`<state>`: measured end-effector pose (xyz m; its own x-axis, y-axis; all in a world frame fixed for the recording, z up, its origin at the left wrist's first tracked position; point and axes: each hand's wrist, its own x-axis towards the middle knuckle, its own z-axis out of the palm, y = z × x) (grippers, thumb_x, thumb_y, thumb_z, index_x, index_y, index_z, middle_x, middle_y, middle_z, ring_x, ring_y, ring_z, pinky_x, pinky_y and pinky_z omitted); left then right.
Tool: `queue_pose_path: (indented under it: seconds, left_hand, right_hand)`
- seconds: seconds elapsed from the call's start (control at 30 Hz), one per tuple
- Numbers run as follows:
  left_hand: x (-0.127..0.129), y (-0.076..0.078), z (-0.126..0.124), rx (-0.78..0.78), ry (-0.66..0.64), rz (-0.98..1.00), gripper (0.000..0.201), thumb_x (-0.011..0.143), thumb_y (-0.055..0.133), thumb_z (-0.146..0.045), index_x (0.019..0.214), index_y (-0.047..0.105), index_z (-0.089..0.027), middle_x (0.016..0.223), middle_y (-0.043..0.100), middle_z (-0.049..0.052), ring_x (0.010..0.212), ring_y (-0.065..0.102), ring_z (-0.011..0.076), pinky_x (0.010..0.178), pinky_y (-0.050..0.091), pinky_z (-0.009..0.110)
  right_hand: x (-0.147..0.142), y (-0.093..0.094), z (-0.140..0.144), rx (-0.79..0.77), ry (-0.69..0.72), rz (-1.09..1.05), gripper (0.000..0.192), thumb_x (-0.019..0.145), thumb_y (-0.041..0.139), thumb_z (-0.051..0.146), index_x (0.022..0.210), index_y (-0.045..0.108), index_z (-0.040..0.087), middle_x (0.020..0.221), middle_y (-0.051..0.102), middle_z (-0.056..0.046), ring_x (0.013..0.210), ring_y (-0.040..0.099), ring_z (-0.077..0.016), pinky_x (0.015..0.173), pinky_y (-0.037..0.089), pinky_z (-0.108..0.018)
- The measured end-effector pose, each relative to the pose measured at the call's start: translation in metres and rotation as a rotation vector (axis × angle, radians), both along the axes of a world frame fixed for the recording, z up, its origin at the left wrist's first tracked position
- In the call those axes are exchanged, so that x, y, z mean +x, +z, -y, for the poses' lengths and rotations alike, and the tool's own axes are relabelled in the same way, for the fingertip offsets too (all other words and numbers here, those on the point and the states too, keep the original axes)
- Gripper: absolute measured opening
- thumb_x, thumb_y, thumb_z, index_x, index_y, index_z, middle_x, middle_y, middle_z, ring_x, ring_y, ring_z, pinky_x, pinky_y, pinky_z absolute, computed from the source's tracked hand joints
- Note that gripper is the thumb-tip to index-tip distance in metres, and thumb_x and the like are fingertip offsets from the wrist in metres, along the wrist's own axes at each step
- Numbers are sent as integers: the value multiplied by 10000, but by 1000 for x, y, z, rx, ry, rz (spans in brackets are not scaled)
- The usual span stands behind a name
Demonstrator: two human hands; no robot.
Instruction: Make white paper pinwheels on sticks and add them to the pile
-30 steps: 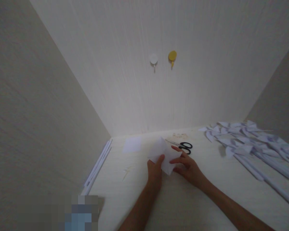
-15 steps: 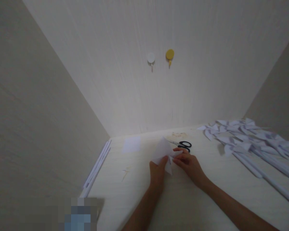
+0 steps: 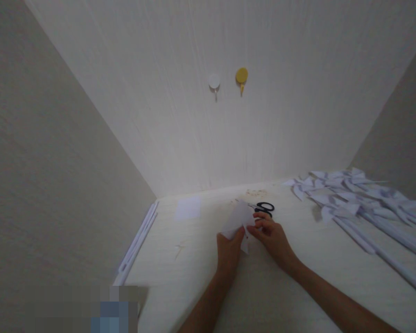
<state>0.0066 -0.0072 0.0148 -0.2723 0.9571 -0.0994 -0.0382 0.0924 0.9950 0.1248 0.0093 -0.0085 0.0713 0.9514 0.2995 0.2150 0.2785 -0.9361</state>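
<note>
A white sheet of paper [image 3: 238, 217], partly folded, is held above the table between my two hands. My left hand [image 3: 229, 249] grips its lower left part, thumb on top. The fingers of my right hand [image 3: 269, 235] pinch its right side, where a flap bends over. A small reddish mark shows on the paper near the left thumb. Just beyond the right hand lie scissors [image 3: 265, 208] with black handles, their blades partly hidden by the paper.
Several white paper pinwheels [image 3: 346, 203] on rolled paper sticks [image 3: 391, 236] lie at the right. A flat square of paper [image 3: 188, 207] and thin scraps [image 3: 179, 249] are on the left. Rolled paper sticks [image 3: 138, 240] lie along the left wall. Two hooks [image 3: 241, 75] hang on the back wall.
The flap at the paper's right side has been bent inward, and my right fingers have shifted with it. The paper has turned slightly. My left hand keeps its grip.
</note>
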Motion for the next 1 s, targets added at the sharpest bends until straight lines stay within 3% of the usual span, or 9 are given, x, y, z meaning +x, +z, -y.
queue_pose_path:
  seconds: [0.63, 1.0]
  left_hand:
    - [1, 5, 1, -4, 15, -15, 221, 569, 618, -228, 710, 616, -58, 700, 657, 125, 612, 604, 193, 532, 464, 265]
    - [0, -2, 0, -10, 62, -54, 290, 548, 641, -264, 745, 607, -54, 750, 649, 148, 654, 605, 210, 573, 472, 290]
  right_hand:
    - [-1, 2, 0, -57, -6, 10, 219, 622, 583, 351, 517, 534, 165, 936, 532, -99, 843, 512, -208, 648, 382, -298]
    - [-1, 4, 0, -46, -35, 4, 217, 610, 591, 339, 494, 547, 161, 894, 550, -91, 788, 530, -191, 622, 385, -286]
